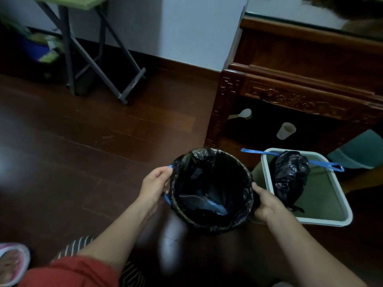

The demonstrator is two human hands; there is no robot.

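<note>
Left hand (154, 183): we see the fingers curled close together, pinching the blue drawstring (167, 198) at the liner's left edge.
Black liner (211, 222): mouth spread open in a ring, low over the wooden floor (83, 152), between both hands.
Right hand (267, 204): thumb and curled fingers grip the liner's right edge.
Square bin (339, 204): just right of that hand; we see a tied black bag (290, 177) inside.

Left of the black-lined bin (246, 195) the wooden floor (93, 146) lies open, out to the folding table legs (99, 65). Just right of it a square bin (344, 206) crowds close, and beyond the bin a carved table leg (221, 108) blocks passage.
</note>
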